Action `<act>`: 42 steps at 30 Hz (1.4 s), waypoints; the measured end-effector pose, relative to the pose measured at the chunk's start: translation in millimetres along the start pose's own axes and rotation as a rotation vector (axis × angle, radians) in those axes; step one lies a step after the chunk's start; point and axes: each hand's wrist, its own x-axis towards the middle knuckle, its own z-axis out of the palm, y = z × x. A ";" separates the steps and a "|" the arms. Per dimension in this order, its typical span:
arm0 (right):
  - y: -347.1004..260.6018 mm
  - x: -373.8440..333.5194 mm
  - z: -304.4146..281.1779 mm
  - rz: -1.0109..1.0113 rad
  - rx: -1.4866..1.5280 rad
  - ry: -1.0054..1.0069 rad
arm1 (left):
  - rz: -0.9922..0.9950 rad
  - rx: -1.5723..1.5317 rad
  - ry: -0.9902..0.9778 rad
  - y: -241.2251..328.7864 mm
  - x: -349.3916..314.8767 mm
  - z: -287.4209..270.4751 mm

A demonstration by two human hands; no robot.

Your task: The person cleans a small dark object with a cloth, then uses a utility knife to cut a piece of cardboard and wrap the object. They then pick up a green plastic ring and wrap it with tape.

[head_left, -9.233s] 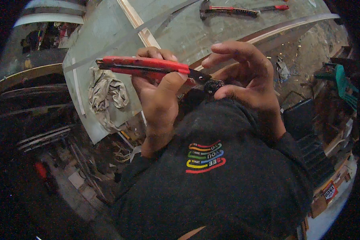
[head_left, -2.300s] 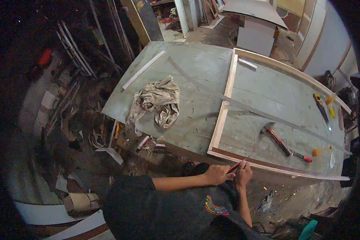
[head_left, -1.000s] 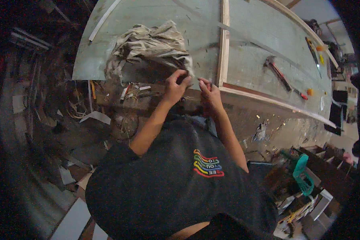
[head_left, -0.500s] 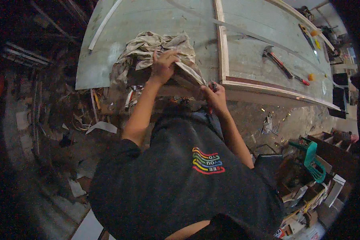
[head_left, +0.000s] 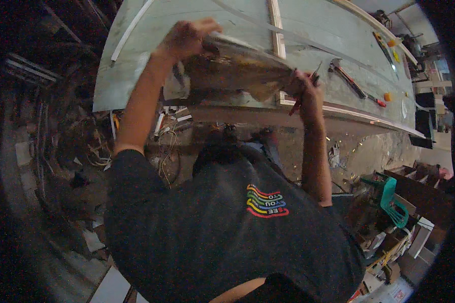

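In the head view, your left hand (head_left: 188, 38), blurred, curls its fingers over one upper end of the cloth (head_left: 227, 73). Your right hand (head_left: 309, 90) closes on its other end and on a red cutter (head_left: 294, 107). The cloth stretches between them, over the table's (head_left: 131, 65) near edge.

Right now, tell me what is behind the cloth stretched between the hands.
Past the top edge of the cloth, the table and a wood strip show; the strip passes behind the cloth's right end and reappears below. Anything else it covers cannot be seen.
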 end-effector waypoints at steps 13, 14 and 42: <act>-53.9 54.2 33.3 -0.279 0.144 -0.030 | -0.328 0.193 0.148 -153.6 -38.0 -168.3; -48.9 54.6 29.0 -0.294 0.094 0.034 | -0.342 0.169 0.222 -145.8 -49.6 -164.7; 145.7 -46.4 11.0 0.032 -0.538 -0.299 | -0.621 0.134 -0.208 -59.9 -83.0 186.6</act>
